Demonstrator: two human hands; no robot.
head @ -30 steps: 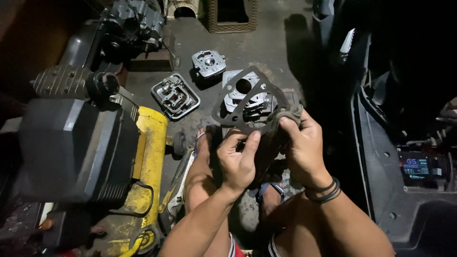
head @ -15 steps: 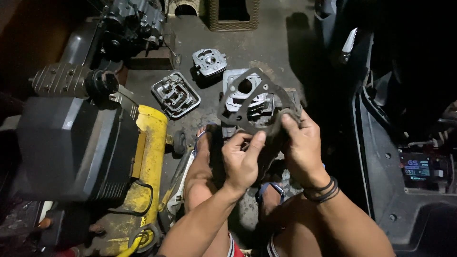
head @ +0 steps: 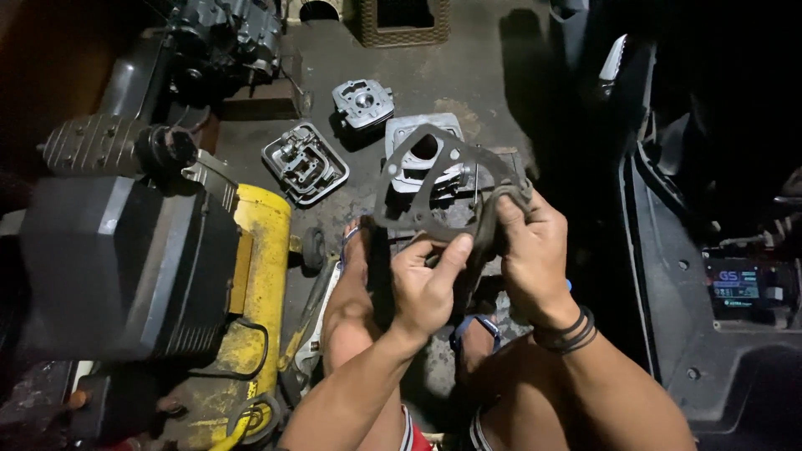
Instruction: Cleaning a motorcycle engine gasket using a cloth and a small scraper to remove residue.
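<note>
I hold a thin dark gasket (head: 399,179) with a large round hole and small bolt holes up in front of me. My left hand (head: 426,284) pinches its lower edge between thumb and fingers. My right hand (head: 530,250), with dark bands on the wrist, grips its right side together with a second dark gasket strip (head: 483,238) that hangs down. Behind the gasket a grey engine cylinder (head: 423,150) stands on the floor.
A finned cylinder head (head: 361,103) and a metal valve cover (head: 305,163) lie on the dirty concrete floor. A yellow air compressor tank (head: 261,276) with a black motor (head: 117,259) fills the left. A dark scooter body (head: 710,276) stands right. My feet in sandals are below.
Both hands have turned and lifted the gasket slightly, so its round hole faces me more flatly. My left fingers have shifted along the lower edge.
</note>
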